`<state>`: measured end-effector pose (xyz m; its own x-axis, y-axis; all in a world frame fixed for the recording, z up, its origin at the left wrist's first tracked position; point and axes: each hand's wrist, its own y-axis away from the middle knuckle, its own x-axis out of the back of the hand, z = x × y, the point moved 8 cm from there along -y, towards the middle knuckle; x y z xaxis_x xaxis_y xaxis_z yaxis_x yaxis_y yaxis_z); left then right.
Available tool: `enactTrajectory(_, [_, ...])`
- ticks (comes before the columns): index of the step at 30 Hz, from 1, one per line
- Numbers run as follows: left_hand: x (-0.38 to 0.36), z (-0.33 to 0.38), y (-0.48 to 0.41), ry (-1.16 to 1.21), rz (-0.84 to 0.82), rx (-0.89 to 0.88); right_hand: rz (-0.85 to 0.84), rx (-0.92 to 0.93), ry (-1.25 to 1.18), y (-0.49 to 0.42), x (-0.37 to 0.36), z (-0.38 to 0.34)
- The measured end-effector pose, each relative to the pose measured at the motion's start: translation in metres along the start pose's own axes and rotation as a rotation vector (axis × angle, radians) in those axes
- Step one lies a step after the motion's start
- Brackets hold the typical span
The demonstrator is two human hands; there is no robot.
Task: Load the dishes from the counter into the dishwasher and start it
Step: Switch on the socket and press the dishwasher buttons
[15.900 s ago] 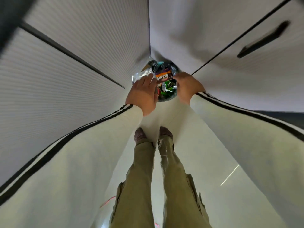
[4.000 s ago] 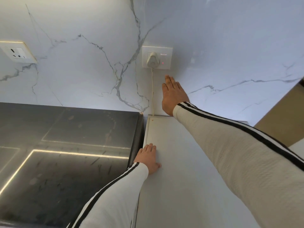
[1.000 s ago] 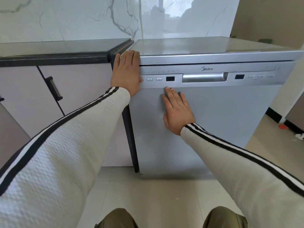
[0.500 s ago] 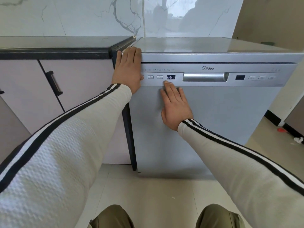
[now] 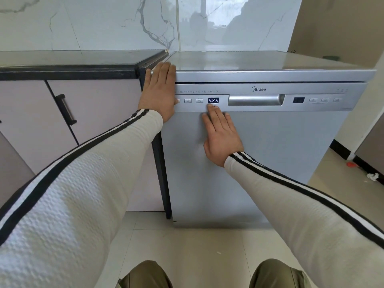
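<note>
Your dishwasher [image 5: 270, 152] stands shut right in front of you, a boxy machine in brushed silver metal with a flat, slightly glossy top, pushed up against the end of the desk [image 5: 68, 65]. The desk has a dark, polished stone slab over a pale matte cupboard door [image 5: 27, 121] with a black bar handle [image 5: 66, 110].

Your left hand [image 5: 160, 94] lies flat over the machine's top left corner, fingers straight and together, its palm covering the left end of the control strip [image 5: 311, 90]. Your right hand [image 5: 221, 134] is spread flat on the smooth door panel, holding nothing, with its longest fingertip [image 5: 210, 106] touching the strip just under the small dark display [image 5: 213, 100], which glows with pale digits. Left of the display sit two small rectangular buttons [image 5: 193, 100]; right of it is a long, shiny scooped handle recess [image 5: 255, 100].

Your sleeves [image 5: 93, 183] are cream waffle knit with black stripes. Behind is a glossy white wall [image 5: 104, 23] veined in grey, and below, pale square floor [image 5: 187, 246] tiles.
</note>
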<state>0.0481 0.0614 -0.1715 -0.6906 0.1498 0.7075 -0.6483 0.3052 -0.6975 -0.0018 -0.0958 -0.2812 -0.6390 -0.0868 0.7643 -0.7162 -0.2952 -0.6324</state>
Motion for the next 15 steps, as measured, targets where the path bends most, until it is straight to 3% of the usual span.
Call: enactTrajectory(15, [-0.001, 0.007, 0.003, -0.011, -0.028, 0.042, -0.024, -0.027, -0.008, 0.015, -0.006, 0.009])
